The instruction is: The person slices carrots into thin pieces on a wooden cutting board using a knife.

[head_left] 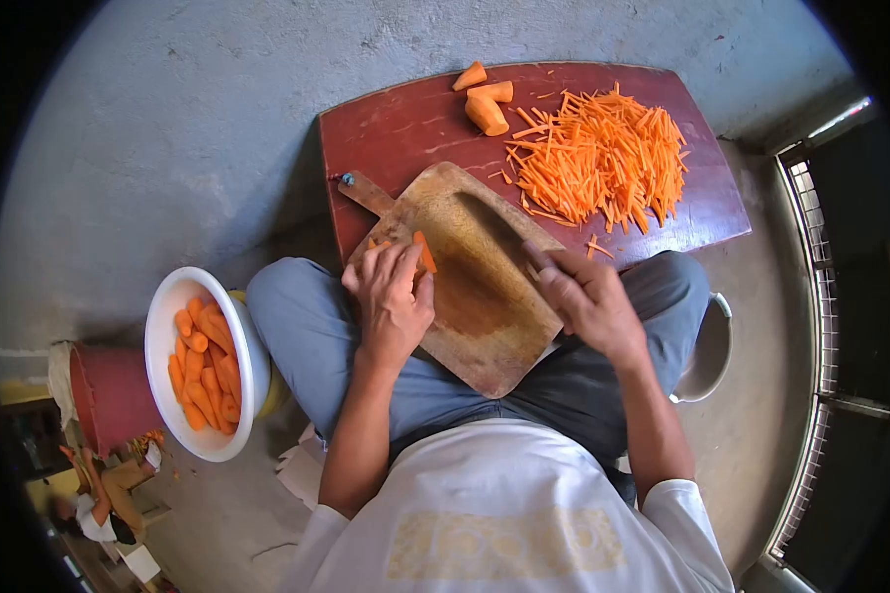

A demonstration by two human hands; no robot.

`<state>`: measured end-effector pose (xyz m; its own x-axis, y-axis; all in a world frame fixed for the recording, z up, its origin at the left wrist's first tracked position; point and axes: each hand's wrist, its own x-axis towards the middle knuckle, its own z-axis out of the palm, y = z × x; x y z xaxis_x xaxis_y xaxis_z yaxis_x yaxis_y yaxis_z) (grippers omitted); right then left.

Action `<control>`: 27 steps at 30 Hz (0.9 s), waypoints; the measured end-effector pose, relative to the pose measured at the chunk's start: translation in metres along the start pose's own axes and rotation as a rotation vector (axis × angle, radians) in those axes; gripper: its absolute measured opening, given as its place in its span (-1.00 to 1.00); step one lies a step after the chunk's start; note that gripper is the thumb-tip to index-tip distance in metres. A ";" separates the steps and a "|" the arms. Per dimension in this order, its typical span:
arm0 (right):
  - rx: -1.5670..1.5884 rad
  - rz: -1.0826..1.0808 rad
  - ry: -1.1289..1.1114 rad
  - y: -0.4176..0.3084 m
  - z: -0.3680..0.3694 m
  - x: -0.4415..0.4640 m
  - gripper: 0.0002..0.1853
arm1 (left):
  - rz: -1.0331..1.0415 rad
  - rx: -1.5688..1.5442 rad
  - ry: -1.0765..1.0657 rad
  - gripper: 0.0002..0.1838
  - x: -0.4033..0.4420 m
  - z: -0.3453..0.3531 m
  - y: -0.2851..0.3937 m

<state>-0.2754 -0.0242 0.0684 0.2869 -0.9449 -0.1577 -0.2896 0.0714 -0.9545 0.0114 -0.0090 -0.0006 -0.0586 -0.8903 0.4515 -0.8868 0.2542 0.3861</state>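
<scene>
A worn wooden cutting board (pixel 465 257) with a handle at its far left lies tilted across my lap and the table edge. My left hand (pixel 391 301) is closed over carrot pieces (pixel 424 251) at the board's left side; the fingers partly hide them. In my right hand (pixel 588 301) is a knife (pixel 489 215), its dark blade angled up and left over the board, apart from the carrot pieces. Beyond the board, a heap of carrot sticks (pixel 603 158) covers the table's right part. Several larger carrot chunks (pixel 487 114) sit near the table's back edge.
The dark red table (pixel 396 128) stands against a blue-grey wall. To my left is a white basin (pixel 158 376) of whole peeled carrots, with a red container (pixel 119 395) beside it. A pale bowl (pixel 712 361) is by my right knee. Another person (pixel 99 504) sits at lower left.
</scene>
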 end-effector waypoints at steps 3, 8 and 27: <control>-0.077 -0.043 -0.046 0.012 0.016 -0.007 -0.57 | 0.039 -0.012 -0.029 -0.54 0.006 -0.002 0.000; -0.078 -0.023 -0.019 0.006 0.021 -0.030 -0.55 | 0.098 -0.157 -0.084 -0.55 0.001 0.010 0.019; -0.306 -0.016 -0.125 -0.023 0.022 -0.070 -0.74 | 0.281 -0.152 -0.161 -0.68 -0.007 0.014 0.025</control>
<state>-0.2690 0.0471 0.0954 0.3975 -0.8975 -0.1911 -0.5400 -0.0605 -0.8395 -0.0171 -0.0015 -0.0053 -0.3722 -0.8228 0.4294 -0.7483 0.5397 0.3856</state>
